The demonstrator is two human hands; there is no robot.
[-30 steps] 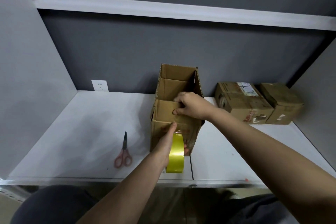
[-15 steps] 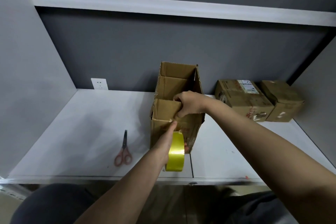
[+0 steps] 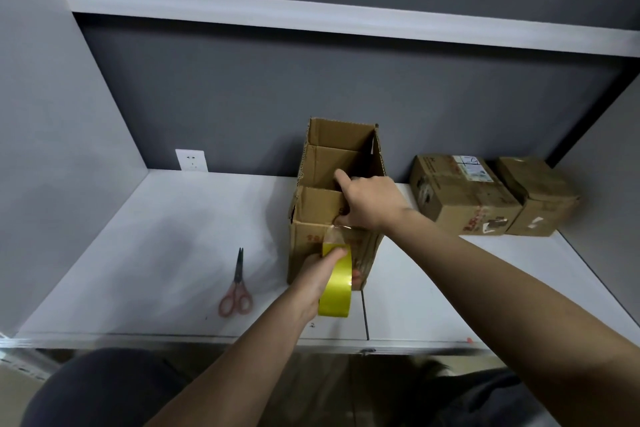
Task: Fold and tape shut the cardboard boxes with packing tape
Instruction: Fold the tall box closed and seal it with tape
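An open cardboard box stands on the white shelf, its far flaps upright and its near flap folded down. My left hand grips a yellow roll of packing tape in front of the box's near face. A clear strip of tape runs from the roll up to the box's top edge. My right hand rests on the near flap, its thumb pinching the tape end against the box and the index finger pointing into the opening.
Red-handled scissors lie on the shelf left of the box. Two closed cardboard boxes sit at the back right. A wall socket is at the back left. Grey walls enclose both sides.
My left hand has pulled the roll down and away from the box, drawing out a strip of tape. My right hand shifted to hold the tape end at the top edge.
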